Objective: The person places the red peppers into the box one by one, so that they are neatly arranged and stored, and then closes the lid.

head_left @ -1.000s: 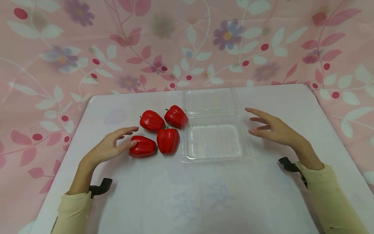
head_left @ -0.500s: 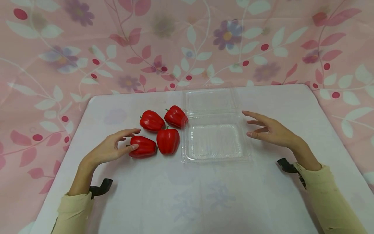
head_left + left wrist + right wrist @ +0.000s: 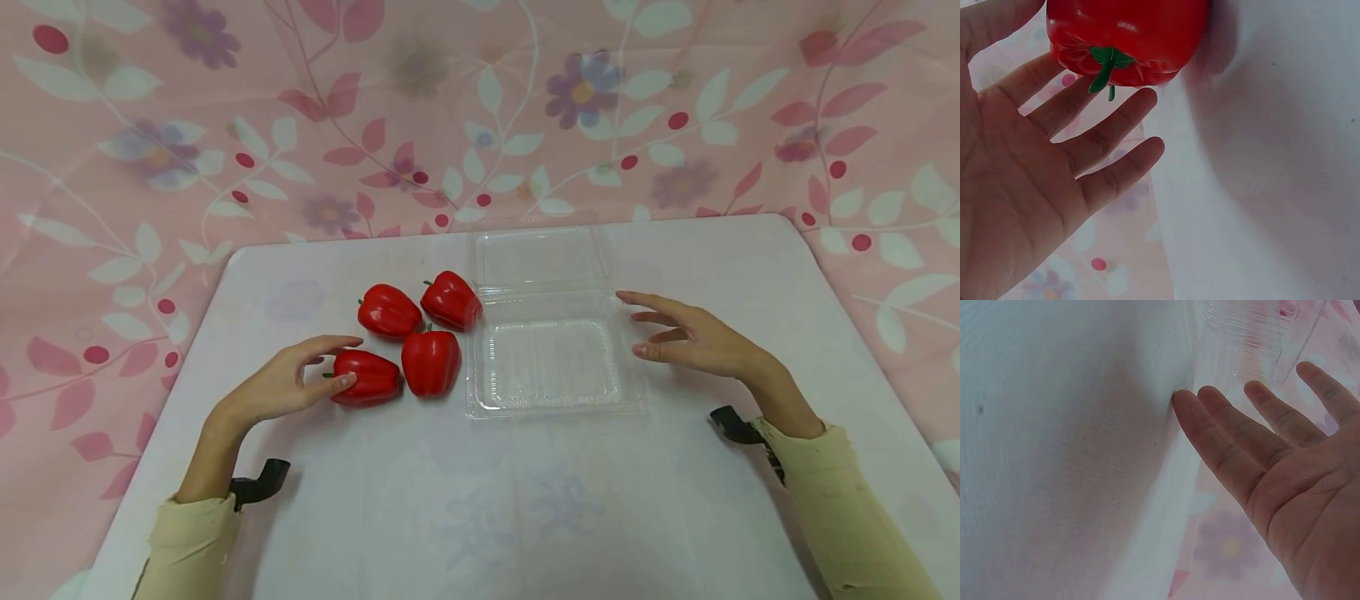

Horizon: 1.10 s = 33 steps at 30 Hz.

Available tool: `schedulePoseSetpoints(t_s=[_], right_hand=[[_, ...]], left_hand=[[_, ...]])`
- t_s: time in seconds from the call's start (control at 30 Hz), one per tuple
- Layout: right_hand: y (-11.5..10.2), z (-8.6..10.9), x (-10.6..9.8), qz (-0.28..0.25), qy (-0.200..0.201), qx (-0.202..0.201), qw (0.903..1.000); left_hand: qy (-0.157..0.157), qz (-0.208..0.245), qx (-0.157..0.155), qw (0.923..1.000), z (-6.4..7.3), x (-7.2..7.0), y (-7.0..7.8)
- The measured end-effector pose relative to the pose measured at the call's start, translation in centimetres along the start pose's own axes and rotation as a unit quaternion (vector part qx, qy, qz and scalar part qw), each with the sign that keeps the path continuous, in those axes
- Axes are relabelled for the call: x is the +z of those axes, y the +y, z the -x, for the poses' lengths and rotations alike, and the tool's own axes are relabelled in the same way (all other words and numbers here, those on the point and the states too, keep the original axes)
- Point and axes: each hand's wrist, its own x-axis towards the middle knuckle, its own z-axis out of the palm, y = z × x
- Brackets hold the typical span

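On the left of the table, my left hand (image 3: 273, 385) is spread around the stem end of the nearest red bell pepper (image 3: 375, 380). Its thumb overlaps the pepper's near side, and the other fingers reach along the far side. In the left wrist view, that pepper (image 3: 1129, 31) shows its green stem towards the palm, with relaxed fingers (image 3: 1119, 128) below it. My right hand (image 3: 701, 340) holds nothing. Its fingertips hover at the right edge of a clear plastic clamshell container (image 3: 555, 412), which also shows beyond the fingers in the right wrist view.
Three more red bell peppers cluster beside the container: one at the back left (image 3: 389, 312), one touching its side (image 3: 451, 300), one in front (image 3: 431, 364). The container's lid (image 3: 543, 258) lies folded back. A pink floral curtain (image 3: 480, 108) hangs behind the white table (image 3: 420, 500).
My right hand has moved slightly left and nearer, closer to the container. My left hand has shifted a little right, its thumb further over the pepper. Peppers and container have stayed put.
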Motion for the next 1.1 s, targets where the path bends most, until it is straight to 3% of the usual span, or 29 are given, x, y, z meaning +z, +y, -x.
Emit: schedulePoseSetpoints(t_s=[1.1], right_hand=[[0.12, 0.1, 0.13, 0.012, -0.004, 0.007, 0.9999]], left_hand=[[0.001, -0.008, -0.004, 1.0, 0.32, 0.12, 0.24]])
